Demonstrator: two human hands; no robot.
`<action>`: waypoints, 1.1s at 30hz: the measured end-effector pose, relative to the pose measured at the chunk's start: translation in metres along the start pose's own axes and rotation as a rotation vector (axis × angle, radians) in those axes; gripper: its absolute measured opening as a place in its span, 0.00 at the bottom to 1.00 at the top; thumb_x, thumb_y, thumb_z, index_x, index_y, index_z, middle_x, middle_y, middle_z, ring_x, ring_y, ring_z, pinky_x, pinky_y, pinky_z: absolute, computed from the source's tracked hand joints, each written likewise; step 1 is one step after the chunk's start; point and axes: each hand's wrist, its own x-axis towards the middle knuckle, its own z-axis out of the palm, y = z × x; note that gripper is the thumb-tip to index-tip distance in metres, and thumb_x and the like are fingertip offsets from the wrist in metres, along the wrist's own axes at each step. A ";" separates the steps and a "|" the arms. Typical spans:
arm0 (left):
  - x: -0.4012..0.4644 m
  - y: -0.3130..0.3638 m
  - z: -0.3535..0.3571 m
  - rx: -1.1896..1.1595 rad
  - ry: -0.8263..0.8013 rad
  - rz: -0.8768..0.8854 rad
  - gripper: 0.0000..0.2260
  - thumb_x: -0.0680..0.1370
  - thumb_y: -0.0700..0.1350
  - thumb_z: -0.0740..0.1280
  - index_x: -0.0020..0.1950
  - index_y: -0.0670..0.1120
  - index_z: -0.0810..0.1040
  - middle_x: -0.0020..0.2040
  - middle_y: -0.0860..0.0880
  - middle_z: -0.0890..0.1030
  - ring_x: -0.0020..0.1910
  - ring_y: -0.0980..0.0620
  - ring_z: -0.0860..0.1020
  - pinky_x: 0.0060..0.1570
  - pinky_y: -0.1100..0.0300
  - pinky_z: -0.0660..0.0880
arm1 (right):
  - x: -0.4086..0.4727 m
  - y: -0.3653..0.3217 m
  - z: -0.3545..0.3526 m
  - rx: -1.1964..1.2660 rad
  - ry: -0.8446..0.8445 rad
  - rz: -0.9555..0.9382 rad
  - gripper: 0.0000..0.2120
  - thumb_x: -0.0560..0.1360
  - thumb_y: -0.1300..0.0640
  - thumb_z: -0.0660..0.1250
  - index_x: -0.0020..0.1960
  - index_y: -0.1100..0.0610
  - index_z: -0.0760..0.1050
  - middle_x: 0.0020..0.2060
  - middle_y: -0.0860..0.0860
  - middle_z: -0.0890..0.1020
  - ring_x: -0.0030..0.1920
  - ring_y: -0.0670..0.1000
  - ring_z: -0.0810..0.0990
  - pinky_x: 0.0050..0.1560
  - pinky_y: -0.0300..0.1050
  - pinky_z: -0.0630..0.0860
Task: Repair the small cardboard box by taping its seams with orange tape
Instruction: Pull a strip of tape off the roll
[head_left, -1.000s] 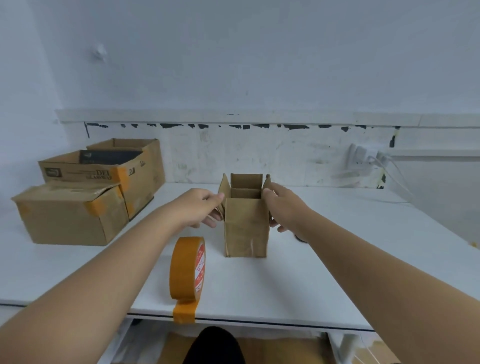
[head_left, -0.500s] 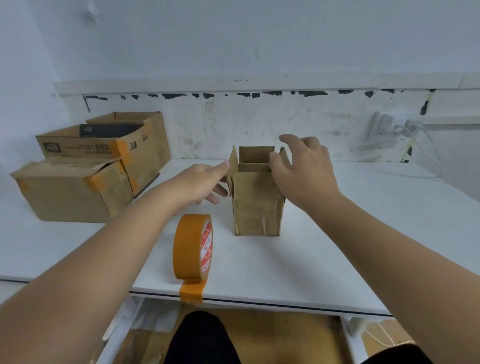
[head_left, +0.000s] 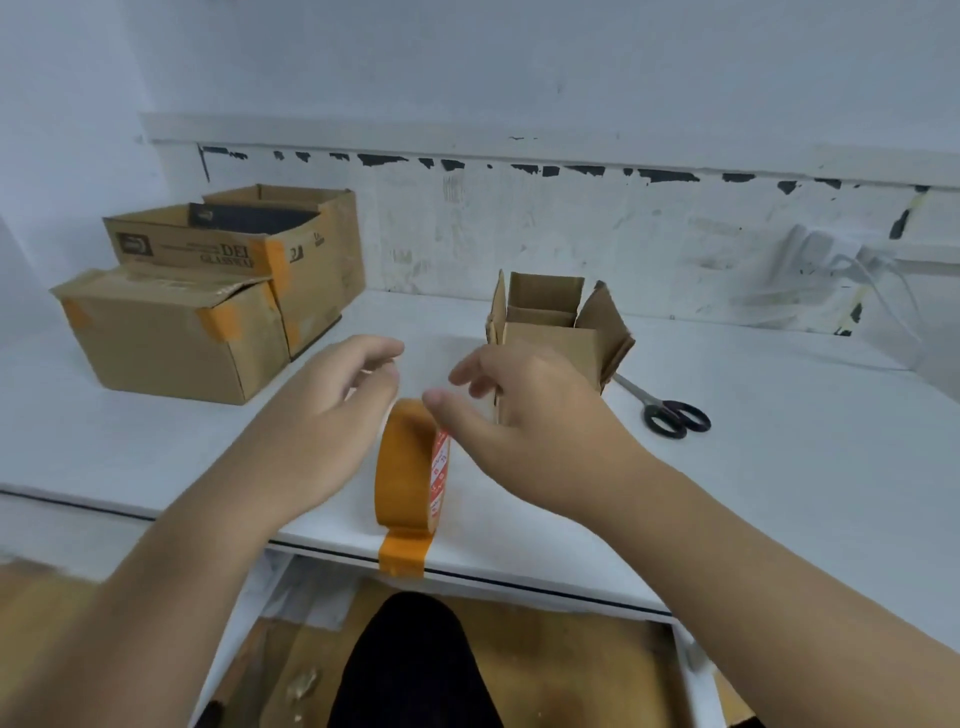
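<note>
The orange tape roll (head_left: 410, 467) stands on edge between both hands. The left hand (head_left: 332, 415) and the right hand (head_left: 524, 415) hover just above it, fingers loosely curled, grasping nothing. The small cardboard box (head_left: 558, 332) stands open-topped directly beyond the right hand.

Bare forearms (head_left: 182, 545) (no sleeves), dark trouser leg (head_left: 415, 670) below.
</note>
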 end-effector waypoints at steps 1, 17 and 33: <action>-0.005 -0.004 0.001 -0.003 -0.001 -0.010 0.14 0.82 0.51 0.54 0.67 0.59 0.69 0.62 0.61 0.72 0.62 0.63 0.68 0.56 0.64 0.64 | -0.002 -0.003 0.006 -0.005 -0.025 0.003 0.23 0.75 0.34 0.57 0.58 0.49 0.76 0.49 0.44 0.79 0.51 0.45 0.75 0.50 0.44 0.75; -0.069 -0.037 0.029 0.070 0.168 0.006 0.12 0.78 0.48 0.63 0.61 0.52 0.74 0.54 0.56 0.75 0.52 0.59 0.73 0.45 0.70 0.67 | -0.016 -0.004 0.043 0.362 -0.052 0.252 0.22 0.75 0.38 0.63 0.50 0.57 0.77 0.33 0.47 0.79 0.30 0.44 0.73 0.31 0.40 0.67; -0.098 -0.063 0.082 -0.415 0.071 -0.565 0.13 0.77 0.57 0.61 0.44 0.52 0.82 0.29 0.55 0.81 0.26 0.62 0.75 0.37 0.61 0.71 | -0.020 -0.004 0.050 0.480 -0.088 0.192 0.21 0.79 0.44 0.62 0.34 0.59 0.70 0.36 0.65 0.81 0.27 0.50 0.70 0.30 0.44 0.66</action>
